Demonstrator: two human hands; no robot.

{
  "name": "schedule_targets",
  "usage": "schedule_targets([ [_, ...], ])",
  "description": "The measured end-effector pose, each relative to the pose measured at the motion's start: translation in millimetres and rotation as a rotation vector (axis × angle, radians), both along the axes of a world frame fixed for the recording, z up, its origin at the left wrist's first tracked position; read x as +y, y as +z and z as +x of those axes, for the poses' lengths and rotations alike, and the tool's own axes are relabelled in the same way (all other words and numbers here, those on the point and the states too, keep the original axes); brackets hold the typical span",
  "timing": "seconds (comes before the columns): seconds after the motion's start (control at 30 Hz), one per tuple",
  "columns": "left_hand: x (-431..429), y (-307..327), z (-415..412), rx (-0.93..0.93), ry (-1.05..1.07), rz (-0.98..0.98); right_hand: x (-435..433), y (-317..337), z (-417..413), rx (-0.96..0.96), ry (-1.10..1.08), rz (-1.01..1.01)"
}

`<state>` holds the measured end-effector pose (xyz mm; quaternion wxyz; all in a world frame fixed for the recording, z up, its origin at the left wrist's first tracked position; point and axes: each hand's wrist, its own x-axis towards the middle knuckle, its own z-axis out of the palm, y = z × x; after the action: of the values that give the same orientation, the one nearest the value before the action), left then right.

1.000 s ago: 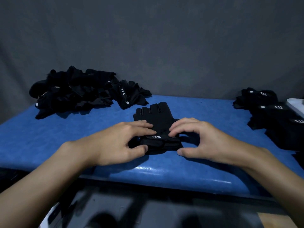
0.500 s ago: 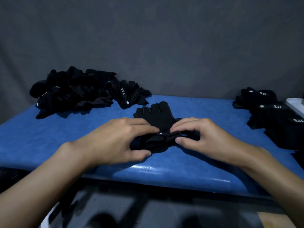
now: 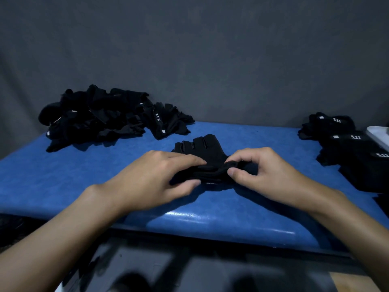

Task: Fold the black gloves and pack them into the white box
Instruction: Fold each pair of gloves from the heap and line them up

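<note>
A black fingerless glove pair (image 3: 205, 153) lies in the middle of the blue table (image 3: 84, 175), finger ends pointing away from me. Its near cuff end is lifted and rolled over towards the fingers. My left hand (image 3: 155, 178) grips the left side of that raised fold between fingers and thumb. My right hand (image 3: 261, 171) pinches the right side of the fold. A corner of the white box (image 3: 379, 134) shows at the right edge of the view.
A loose heap of black gloves (image 3: 99, 116) fills the table's far left. Folded black gloves with white 5.11 marks (image 3: 347, 144) are stacked at the far right beside the box. A grey cloth wall stands behind. The table's padded front edge is just below my wrists.
The glove's cuff end lay flat under my fingers a second ago. Both hands have since lifted it and turned it over towards the finger end, hiding the white mark.
</note>
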<state>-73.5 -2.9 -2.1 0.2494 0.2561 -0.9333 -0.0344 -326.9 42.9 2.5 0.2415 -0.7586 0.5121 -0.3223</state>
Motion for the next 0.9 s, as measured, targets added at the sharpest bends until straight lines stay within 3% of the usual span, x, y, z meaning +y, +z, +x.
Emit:
schedule_targets([
  [0.2, -4.2, -3.3, 1.4, 0.240, 0.069, 0.297, -0.3, 3.5, -1.9, 0.038, 0.012, 0.009],
  [0.53, -8.7, -2.2, -9.8, 0.490, 0.125, 0.608, -15.8, -4.6, 10.6, -0.253, -0.041, -0.007],
  [0.9, -26.8, -8.7, -23.1, 0.551, 0.333, 0.586, -43.1, -11.4, 23.8, -0.231, -0.210, -0.059],
])
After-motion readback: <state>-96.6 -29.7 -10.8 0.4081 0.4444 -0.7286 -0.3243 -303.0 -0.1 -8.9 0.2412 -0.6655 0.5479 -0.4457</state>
